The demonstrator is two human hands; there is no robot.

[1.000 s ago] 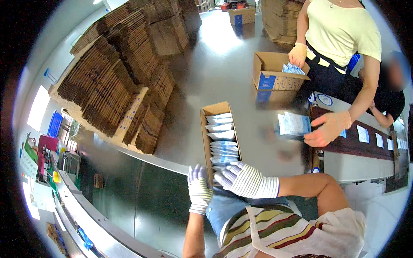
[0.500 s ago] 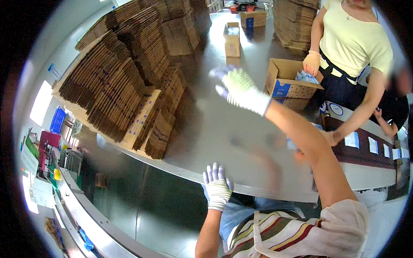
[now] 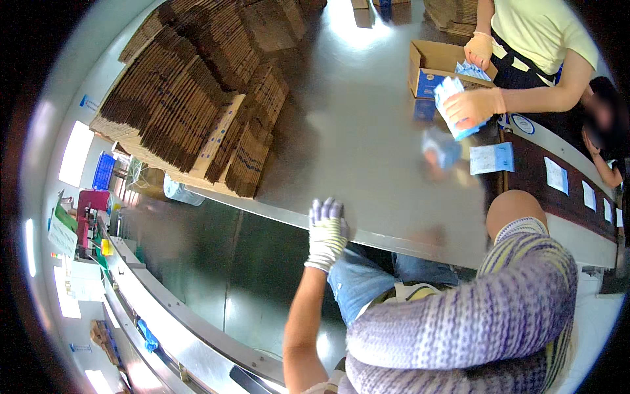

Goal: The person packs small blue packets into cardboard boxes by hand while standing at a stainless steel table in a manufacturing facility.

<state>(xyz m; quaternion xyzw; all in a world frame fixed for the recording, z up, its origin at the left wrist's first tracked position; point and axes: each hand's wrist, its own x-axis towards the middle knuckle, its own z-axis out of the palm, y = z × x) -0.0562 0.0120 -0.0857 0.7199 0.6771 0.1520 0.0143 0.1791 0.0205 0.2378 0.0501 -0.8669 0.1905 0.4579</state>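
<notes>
My left hand [image 3: 326, 230], in a white, yellow-striped glove with purplish fingers, rests at the front edge of the metal table [image 3: 367, 164]. Its fingers are stretched out and it holds nothing visible. Very large and close, my gloved right hand [image 3: 459, 322] fills the lower right of the view. Its fingers reach leftward side by side, with nothing seen in them; the palm side is hidden. Across the table, a co-worker in a pale yellow top holds a bunch of blue-and-white packets [image 3: 449, 95] beside an open cardboard box [image 3: 420, 65]. The co-worker's other hand is at packets inside that box.
Tall stacks of flattened cardboard boxes [image 3: 177, 111] stand along the table's left. One packet [image 3: 491, 159] lies at the end of a dark conveyor belt [image 3: 531, 180], with several more along it. Another box [image 3: 387, 8] is partly visible at the far edge. A metal rail [image 3: 170, 315] runs lower left.
My right hand has drawn back from over the table to close before the camera. The view has shifted. The co-worker has lifted a bunch of packets toward the box.
</notes>
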